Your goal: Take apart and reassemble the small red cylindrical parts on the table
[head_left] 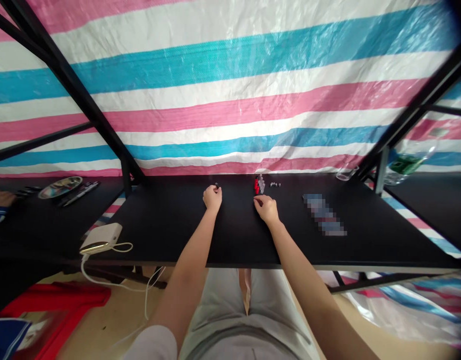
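My left hand (pixel 213 198) rests on the black table, its fingers closed around a small black piece (pixel 216 185) whose tip shows at the top of the fist. The kind of piece is too small to tell. To the right, my right hand (pixel 267 208) is held with thumb and fingertips pinched together, and whatever lies between them is hidden. Just beyond its fingers stand small red pieces (pixel 257 185) beside a group of clear or silvery pieces (pixel 261 184). Several tiny shiny bits (pixel 275 185) lie in a row to their right.
A blurred flat item (pixel 324 215) lies on the right of the table (pixel 163 220). A white power bank (pixel 102 238) with a cable sits at the left front. Black frame bars (pixel 76 85) slope on both sides. Another person's hand (pixel 1 198) is at far left, near a dish (pixel 60 187).
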Demonstrator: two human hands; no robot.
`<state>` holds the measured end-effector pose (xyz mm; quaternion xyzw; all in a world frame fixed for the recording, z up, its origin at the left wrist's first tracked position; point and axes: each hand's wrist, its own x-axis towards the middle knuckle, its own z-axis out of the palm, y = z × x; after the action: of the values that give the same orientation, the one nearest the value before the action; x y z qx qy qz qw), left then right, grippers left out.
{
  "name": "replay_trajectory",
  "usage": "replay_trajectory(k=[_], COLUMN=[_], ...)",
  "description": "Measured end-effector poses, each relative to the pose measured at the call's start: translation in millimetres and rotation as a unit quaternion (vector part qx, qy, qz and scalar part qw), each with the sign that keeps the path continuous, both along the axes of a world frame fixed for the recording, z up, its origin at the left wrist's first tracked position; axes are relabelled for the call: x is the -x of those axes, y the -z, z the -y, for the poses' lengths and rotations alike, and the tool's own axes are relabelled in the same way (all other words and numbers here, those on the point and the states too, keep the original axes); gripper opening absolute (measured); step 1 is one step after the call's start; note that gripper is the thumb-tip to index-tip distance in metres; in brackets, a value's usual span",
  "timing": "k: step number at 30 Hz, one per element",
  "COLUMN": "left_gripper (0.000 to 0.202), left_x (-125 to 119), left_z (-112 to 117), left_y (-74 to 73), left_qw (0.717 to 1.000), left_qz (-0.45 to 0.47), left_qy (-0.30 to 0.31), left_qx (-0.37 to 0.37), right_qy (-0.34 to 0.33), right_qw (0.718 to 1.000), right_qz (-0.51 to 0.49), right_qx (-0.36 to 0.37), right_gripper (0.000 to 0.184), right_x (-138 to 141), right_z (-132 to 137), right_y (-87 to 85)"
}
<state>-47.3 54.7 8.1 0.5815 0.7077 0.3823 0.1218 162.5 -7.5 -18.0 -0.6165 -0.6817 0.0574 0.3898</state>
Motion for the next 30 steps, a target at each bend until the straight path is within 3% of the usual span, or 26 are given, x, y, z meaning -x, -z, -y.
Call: replay_trajectory(k=[4,7,16,25,28,30], left_gripper=[0.013,0.012,0.014,0.019,0.039,0.059], left_x=[14,17,16,14,12,10], left_z=[4,0,-13,-17,-12,-5], left_y=[1.0,4.1,8.0,6.1,-1.8,-10.3], left_qw=[0.986,0.972,0.991,0.987,0.986,0.986], left_qz=[-0.155,-0.214,-0.116,-0.127,-0.139,-0.148], left_qy=[0.066,0.101,0.066,0.090,0.088,0.074], left_qx=[0.013,0.002,0.020,0.033,0.028,-0.019], right_qy=[0.005,0.010,0.008,0.037,0.064,0.083], right_qw=[1.000,1.000,1.000,0.999,0.997,0.996], right_qz=[0.008,0.012,0.019,0.023,0.022,0.020], right_qx=[0.002,0.006,0.018,0.024,0.026,0.029], right_gripper=[0.023,0.022,0.022,0.021,0.021,0.021], right_x=[0,1,0,1,1,1], right_z=[-1,-1,-1,1,2,3], right_y=[2.3,3.5,2.2,0.9,-0.7,-1.9])
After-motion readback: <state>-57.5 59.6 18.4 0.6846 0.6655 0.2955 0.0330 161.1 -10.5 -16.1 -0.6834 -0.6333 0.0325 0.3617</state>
